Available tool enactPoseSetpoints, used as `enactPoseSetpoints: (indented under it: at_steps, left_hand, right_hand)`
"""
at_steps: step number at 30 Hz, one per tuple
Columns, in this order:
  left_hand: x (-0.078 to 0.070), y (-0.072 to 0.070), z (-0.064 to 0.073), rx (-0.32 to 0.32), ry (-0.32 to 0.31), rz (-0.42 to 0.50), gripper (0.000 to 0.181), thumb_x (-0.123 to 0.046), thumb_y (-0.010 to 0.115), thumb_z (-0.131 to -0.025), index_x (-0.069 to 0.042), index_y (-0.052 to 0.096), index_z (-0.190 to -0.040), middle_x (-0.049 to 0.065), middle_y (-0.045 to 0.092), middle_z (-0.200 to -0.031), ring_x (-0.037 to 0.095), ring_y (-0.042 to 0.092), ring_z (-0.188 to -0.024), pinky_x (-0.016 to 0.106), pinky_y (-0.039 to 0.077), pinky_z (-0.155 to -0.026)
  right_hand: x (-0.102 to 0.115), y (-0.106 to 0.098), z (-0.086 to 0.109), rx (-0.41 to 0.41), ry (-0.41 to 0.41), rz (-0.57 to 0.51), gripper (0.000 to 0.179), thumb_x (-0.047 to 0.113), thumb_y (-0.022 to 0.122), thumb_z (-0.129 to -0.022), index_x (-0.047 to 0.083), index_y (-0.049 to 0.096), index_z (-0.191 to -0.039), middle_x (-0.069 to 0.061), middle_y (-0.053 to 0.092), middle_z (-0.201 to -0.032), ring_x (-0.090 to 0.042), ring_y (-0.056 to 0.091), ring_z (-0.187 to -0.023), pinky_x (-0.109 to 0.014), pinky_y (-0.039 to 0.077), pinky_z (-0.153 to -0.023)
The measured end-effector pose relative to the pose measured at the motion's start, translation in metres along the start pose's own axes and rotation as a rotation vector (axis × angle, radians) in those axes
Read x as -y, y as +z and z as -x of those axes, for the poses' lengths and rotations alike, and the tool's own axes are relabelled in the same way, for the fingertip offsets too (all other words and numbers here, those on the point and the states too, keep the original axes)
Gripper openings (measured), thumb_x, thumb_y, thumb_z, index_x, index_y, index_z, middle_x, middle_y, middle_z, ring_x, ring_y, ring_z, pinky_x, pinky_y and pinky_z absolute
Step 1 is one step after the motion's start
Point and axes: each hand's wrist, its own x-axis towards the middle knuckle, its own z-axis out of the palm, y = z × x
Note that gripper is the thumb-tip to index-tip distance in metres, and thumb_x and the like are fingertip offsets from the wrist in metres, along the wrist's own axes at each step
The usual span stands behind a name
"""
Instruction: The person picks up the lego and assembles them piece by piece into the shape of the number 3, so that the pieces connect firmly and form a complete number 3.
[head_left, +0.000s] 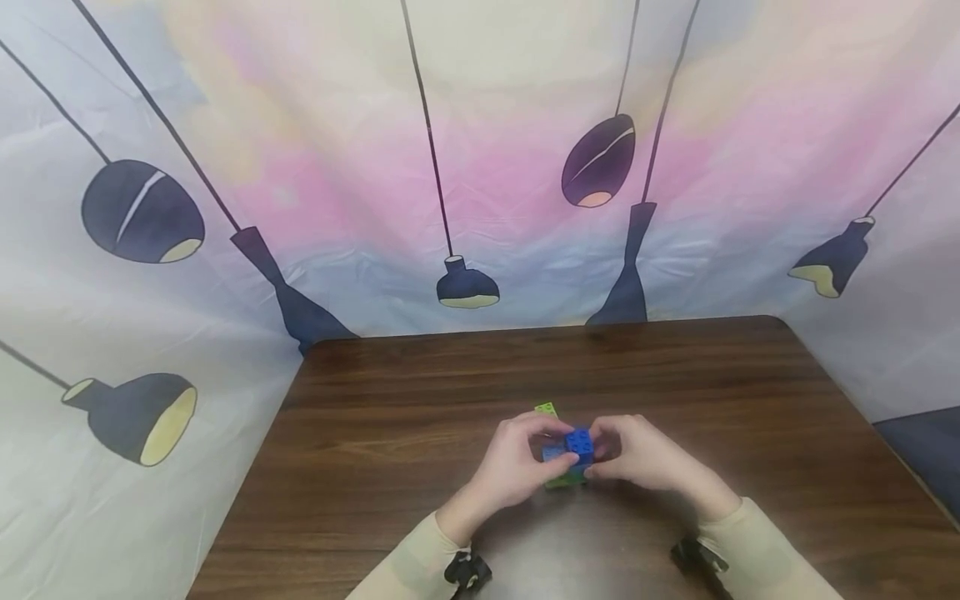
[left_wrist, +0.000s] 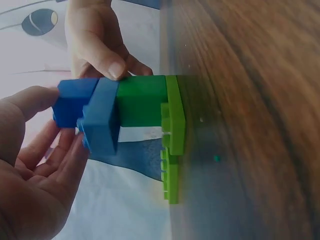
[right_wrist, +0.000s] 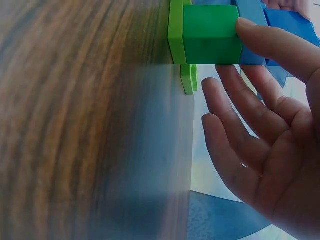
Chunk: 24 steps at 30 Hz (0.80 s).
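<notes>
A small stack of toy building bricks stands on the table in front of me. At its base lies a lime green plate (left_wrist: 174,117), bearing a green brick (left_wrist: 142,102), then a longer light blue brick (left_wrist: 102,120) that overhangs it, and a dark blue brick (head_left: 579,442) on top. Thumb and fingers of my left hand (head_left: 513,458) pinch the dark blue brick. My right hand (head_left: 637,450) grips the stack from the other side, its thumb at the seam between the green and light blue bricks.
Behind the stack, another stretch of lime green studded plate (head_left: 546,408) shows on the brown wooden table (head_left: 405,400). A patterned cloth (head_left: 360,167) with printed lamps hangs beyond the table's back edge. Dark wrist cameras (head_left: 468,571) sit on both sleeves.
</notes>
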Motion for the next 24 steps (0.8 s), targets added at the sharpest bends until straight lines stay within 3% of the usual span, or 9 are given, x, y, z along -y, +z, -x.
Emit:
enactPoseSetpoints:
  at_steps: [6, 24]
  left_hand:
    - [-0.0040, 0.0026, 0.0001, -0.013, 0.028, -0.034, 0.027, -0.005, 0.086, -0.090, -0.004, 0.077, -0.115, 0.003, 0.074, -0.113, 0.009, 0.071, -0.104, 0.023, 0.058, -0.089]
    - [-0.0069, 0.0001, 0.0000, 0.008, -0.014, -0.061, 0.025, -0.010, 0.085, -0.092, -0.004, 0.078, -0.116, 0.002, 0.074, -0.111, 0.006, 0.071, -0.100, 0.022, 0.058, -0.087]
  right_hand:
    - [-0.0015, 0.0007, 0.0000, -0.006, -0.008, 0.019, 0.024, 0.027, 0.091, -0.088, 0.021, 0.072, -0.101, 0.012, 0.075, -0.100, -0.012, 0.074, -0.095, -0.030, 0.060, -0.081]
    - [0.0001, 0.0021, 0.0008, -0.021, -0.017, 0.068, 0.026, 0.029, 0.093, -0.086, 0.021, 0.072, -0.099, 0.014, 0.074, -0.097, -0.009, 0.071, -0.091, -0.031, 0.059, -0.081]
